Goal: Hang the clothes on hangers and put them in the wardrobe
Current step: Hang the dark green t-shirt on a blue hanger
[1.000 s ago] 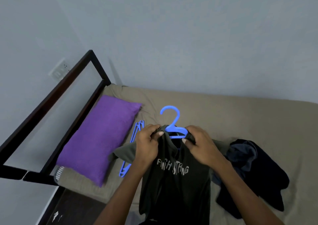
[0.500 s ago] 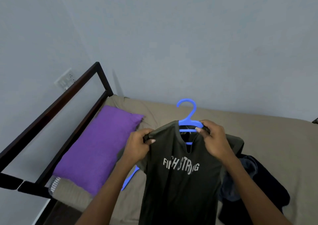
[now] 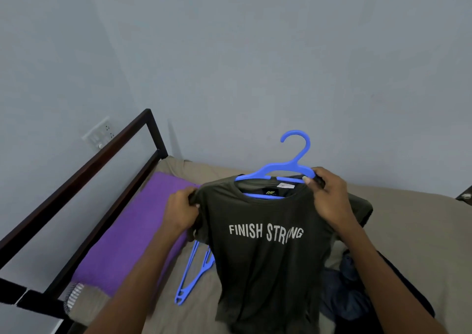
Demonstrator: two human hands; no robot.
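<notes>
A dark olive T-shirt (image 3: 265, 262) printed "FINISH STRONG" hangs on a blue plastic hanger (image 3: 293, 165), held up over the bed. My left hand (image 3: 180, 212) grips the shirt's left shoulder and sleeve. My right hand (image 3: 329, 195) pinches the right shoulder of the shirt together with the hanger's right arm. The hook stands free above the collar. Spare blue hangers (image 3: 194, 275) lie on the bed below the shirt. A pile of dark clothes (image 3: 350, 290) lies at the lower right, partly hidden by my right arm.
A beige mattress (image 3: 408, 218) fills the lower half. A purple pillow (image 3: 127, 239) lies at the left against the dark metal bed frame (image 3: 107, 152). A wall socket (image 3: 98, 135) sits on the grey wall. No wardrobe is in sight.
The shirt and hanger have risen off the bed and moved right. My left hand slid out from the collar to the left shoulder, and the shirt now hangs spread on the hanger.
</notes>
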